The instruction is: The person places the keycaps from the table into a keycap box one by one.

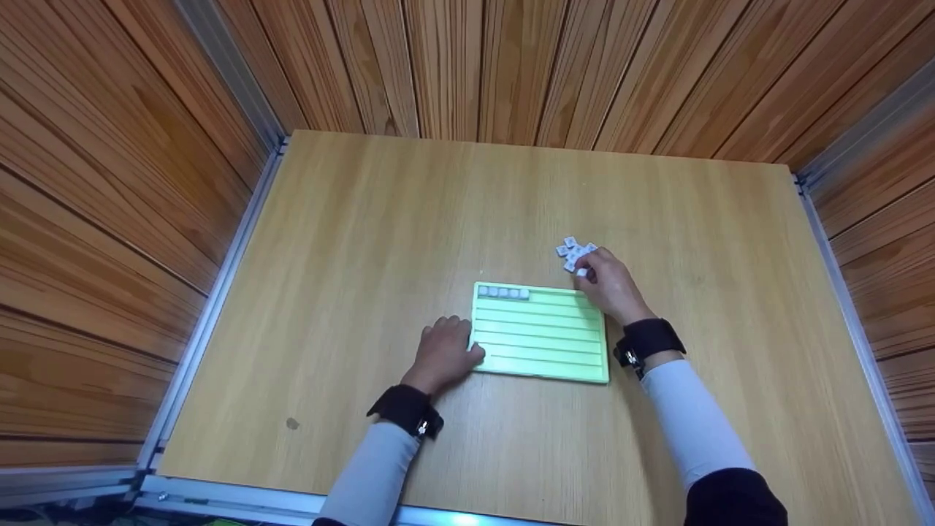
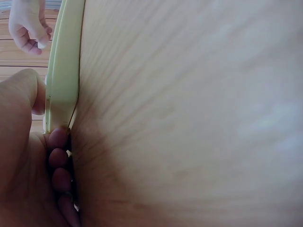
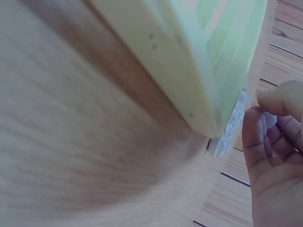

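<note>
A light green ridged tray (image 1: 540,333) lies on the wooden table. In its top groove, at the left end, several small white tiles (image 1: 504,293) sit side by side. My left hand (image 1: 443,353) grips the tray's left edge, thumb over the rim and fingers against the side wall (image 2: 64,90). Above the tray's top right corner, my right hand (image 1: 613,288) pinches one white tile (image 3: 270,120) between thumb and fingertips. Just beyond the tray, a loose cluster of white tiles (image 1: 570,253) lies on the table, partly hidden by the right hand.
The table (image 1: 380,219) is bordered by metal rails (image 1: 212,292) and wood-plank walls (image 1: 511,73). A small dark spot (image 1: 292,423) marks the tabletop at the front left. Both wrists wear black bands (image 1: 652,337).
</note>
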Demonstrator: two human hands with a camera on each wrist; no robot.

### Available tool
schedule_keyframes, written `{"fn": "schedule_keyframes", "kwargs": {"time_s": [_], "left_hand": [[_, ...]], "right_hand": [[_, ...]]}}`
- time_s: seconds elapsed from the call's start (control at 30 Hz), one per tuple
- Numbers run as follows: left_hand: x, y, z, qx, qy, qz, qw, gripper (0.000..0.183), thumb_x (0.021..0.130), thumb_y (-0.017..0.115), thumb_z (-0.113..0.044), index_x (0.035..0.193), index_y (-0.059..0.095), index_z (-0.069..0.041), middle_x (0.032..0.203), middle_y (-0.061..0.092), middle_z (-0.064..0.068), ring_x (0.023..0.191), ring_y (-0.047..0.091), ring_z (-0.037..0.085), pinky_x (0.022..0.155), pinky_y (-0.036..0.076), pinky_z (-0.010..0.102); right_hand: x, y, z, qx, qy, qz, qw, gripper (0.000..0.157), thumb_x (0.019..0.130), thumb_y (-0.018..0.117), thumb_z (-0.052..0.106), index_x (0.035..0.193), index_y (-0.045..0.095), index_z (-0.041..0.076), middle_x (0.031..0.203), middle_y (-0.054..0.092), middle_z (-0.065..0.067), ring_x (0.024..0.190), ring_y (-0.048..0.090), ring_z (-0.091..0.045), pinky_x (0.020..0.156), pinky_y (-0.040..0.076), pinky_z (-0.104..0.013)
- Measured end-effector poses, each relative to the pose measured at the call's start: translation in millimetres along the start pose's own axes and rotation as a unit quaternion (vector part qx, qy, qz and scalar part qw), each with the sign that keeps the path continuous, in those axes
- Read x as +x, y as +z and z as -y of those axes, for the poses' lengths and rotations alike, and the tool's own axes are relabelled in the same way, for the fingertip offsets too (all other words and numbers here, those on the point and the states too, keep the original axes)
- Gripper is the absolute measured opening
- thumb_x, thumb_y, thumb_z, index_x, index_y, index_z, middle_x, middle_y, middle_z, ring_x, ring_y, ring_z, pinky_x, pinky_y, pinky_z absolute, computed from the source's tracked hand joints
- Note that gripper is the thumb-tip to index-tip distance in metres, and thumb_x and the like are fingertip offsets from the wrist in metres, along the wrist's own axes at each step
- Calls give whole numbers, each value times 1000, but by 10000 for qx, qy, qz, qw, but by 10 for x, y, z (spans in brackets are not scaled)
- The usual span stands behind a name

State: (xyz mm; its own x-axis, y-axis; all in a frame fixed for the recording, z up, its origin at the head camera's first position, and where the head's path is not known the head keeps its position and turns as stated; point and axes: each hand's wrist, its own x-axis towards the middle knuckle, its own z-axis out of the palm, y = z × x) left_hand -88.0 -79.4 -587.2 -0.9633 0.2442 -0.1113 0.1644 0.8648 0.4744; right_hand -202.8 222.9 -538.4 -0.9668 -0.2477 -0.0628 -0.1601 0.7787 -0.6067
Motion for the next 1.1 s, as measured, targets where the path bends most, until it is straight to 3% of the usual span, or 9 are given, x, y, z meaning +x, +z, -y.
{"fn": "schedule_keyframes", "kwargs": {"time_s": [0.6,0.87,1.1], "left_hand": [[-11,-5,-10,42,-77,101,9999,19,84,57,-32,80,49,-15,81,44,0,79,41,22,73,33,37],[-11,-5,-7,25,-57,101,9999,19,85,57,-33,81,50,-15,82,44,0,79,41,22,74,34,38],[-17,-18,-8,36,-38,74,10000,18,84,57,-32,81,50,-15,83,45,0,80,42,22,74,35,39]], "right_hand": [[-44,129,163,-141,-827,97,9964,17,90,68,2,106,70,-2,104,61,-13,91,60,-28,80,49,-40],[-53,159,232,-292,-769,404,9958,19,92,66,2,111,70,-1,108,61,-13,95,60,-28,82,50,-40],[-47,237,321,-380,-1124,398,9921,18,89,67,-3,106,71,-1,105,66,-12,93,62,-26,81,52,-40]]}}
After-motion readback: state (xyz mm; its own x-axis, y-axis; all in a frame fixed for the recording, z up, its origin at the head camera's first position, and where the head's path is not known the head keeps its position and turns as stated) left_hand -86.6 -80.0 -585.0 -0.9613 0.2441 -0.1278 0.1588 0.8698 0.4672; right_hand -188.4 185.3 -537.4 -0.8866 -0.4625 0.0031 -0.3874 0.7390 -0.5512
